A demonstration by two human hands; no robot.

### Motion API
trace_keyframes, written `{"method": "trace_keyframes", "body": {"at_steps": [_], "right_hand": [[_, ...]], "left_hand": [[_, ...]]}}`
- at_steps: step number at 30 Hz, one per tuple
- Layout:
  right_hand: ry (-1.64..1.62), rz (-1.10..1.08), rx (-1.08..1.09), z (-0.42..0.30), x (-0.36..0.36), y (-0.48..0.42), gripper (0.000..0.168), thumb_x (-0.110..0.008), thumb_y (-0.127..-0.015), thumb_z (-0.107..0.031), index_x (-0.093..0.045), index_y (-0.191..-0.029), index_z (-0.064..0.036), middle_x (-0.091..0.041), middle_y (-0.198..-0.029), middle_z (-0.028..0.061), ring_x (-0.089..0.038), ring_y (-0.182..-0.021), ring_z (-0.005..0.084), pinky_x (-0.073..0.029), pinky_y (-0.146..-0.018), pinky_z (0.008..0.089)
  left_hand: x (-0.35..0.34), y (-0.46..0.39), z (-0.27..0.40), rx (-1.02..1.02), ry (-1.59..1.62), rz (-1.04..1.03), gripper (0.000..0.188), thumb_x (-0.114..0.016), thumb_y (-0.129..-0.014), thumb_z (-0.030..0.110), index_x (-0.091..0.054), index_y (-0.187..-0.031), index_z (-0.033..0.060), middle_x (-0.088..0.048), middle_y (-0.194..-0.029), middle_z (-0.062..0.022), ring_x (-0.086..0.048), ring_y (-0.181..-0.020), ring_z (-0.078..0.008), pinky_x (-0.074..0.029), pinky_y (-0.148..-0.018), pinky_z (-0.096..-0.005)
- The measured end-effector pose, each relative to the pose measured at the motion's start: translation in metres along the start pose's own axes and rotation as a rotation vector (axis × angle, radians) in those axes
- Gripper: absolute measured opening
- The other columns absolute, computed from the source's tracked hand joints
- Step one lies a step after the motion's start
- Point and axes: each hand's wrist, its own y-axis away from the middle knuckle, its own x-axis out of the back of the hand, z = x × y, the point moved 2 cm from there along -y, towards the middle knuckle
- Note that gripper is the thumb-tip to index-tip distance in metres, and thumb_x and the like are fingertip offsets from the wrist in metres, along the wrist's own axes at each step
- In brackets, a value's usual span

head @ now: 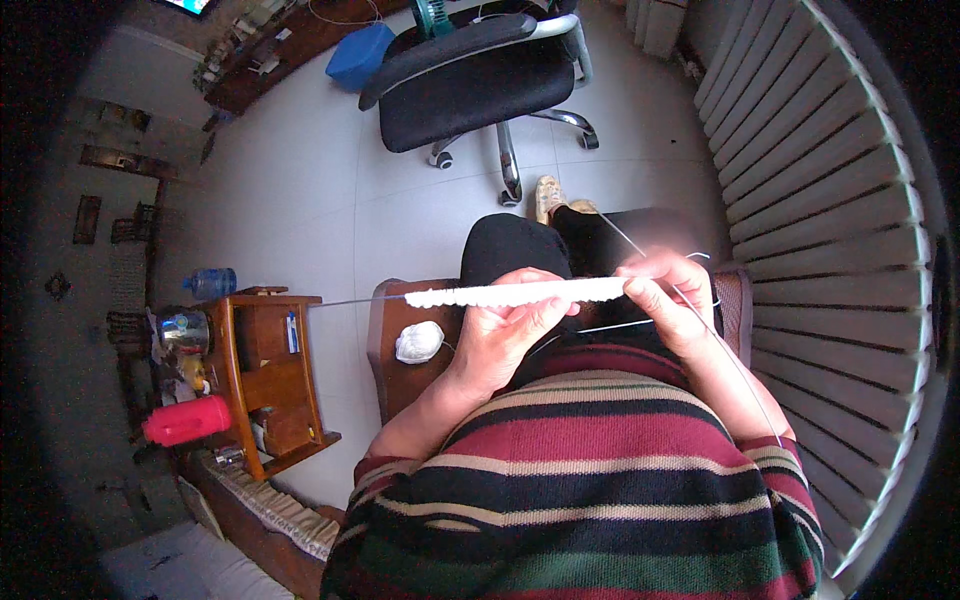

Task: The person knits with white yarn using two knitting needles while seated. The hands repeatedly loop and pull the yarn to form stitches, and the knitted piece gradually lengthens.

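A narrow strip of white knitting [555, 291] is stretched sideways above my lap. My left hand [495, 341] grips its middle from below, thumb along the near edge. At the strip's right end, my right hand [675, 292] pinches it between thumb and fingers. From its left end a thin knitting needle [356, 301] sticks out. A second long needle [739, 367] runs slantwise past my right hand and over the forearm. Below the strip, another thin rod [615, 326] reaches towards my right palm, its far end hidden. A ball of white yarn [419, 343] rests on the brown seat [390, 382] by my left wrist.
A black office chair [472, 94] on castors stands ahead, near a blue bin [360, 56]. To the left is a wooden side table [274, 300] with a red thermos jug [187, 420] and a water bottle [211, 283]. A white ribbed radiator or slatted panel [817, 202] lines the right.
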Motion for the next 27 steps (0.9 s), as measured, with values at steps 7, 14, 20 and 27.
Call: {"method": "trace_keyframes", "body": {"at_steps": [7, 14, 20, 27], "right_hand": [[-0.035, 0.021, -0.057, -0.003, -0.006, 0.002, 0.012, -0.06, -0.085, -0.008, -0.064, -0.095, -0.001, -0.06, -0.088, 0.0054, -0.054, -0.079, 0.0094, -0.042, -0.071, 0.0226], [-0.193, 0.0, -0.19, 0.004, -0.005, 0.005, 0.018, -0.062, -0.084, -0.01, -0.061, -0.1, -0.002, -0.062, -0.089, 0.0037, -0.056, -0.081, 0.0093, -0.043, -0.073, 0.0224], [-0.229, -0.064, -0.29, 0.005, -0.019, 0.002, 0.016, -0.067, -0.081, -0.009, -0.06, -0.096, -0.007, -0.06, -0.085, -0.0021, -0.052, -0.075, 0.0027, -0.042, -0.066, 0.0177], [-0.17, -0.063, -0.321, 0.004, -0.018, 0.0, 0.01, -0.066, -0.083, -0.012, -0.062, -0.091, -0.007, -0.059, -0.077, -0.0049, -0.049, -0.071, 0.0005, -0.038, -0.063, 0.0164]], "left_hand": [[0.002, 0.007, 0.002, -0.07, -0.031, -0.025, 0.016, -0.054, -0.088, 0.006, -0.056, -0.099, -0.0044, -0.06, -0.094, -0.0137, -0.061, -0.085, -0.0195, -0.049, -0.077, -0.0299], [0.008, 0.011, 0.001, -0.018, 0.227, 0.079, 0.028, -0.05, -0.092, 0.011, -0.052, -0.115, -0.0045, -0.064, -0.096, -0.0181, -0.064, -0.084, -0.0233, -0.052, -0.076, -0.0293], [0.006, 0.009, -0.001, -0.043, 0.141, 0.114, 0.026, -0.051, -0.091, 0.01, -0.053, -0.113, -0.0046, -0.064, -0.094, -0.018, -0.064, -0.085, -0.0226, -0.052, -0.075, -0.0293], [0.007, 0.009, -0.001, -0.083, 0.145, 0.126, 0.025, -0.051, -0.091, 0.009, -0.054, -0.112, -0.0048, -0.064, -0.093, -0.0179, -0.065, -0.085, -0.0222, -0.052, -0.075, -0.029]]}}
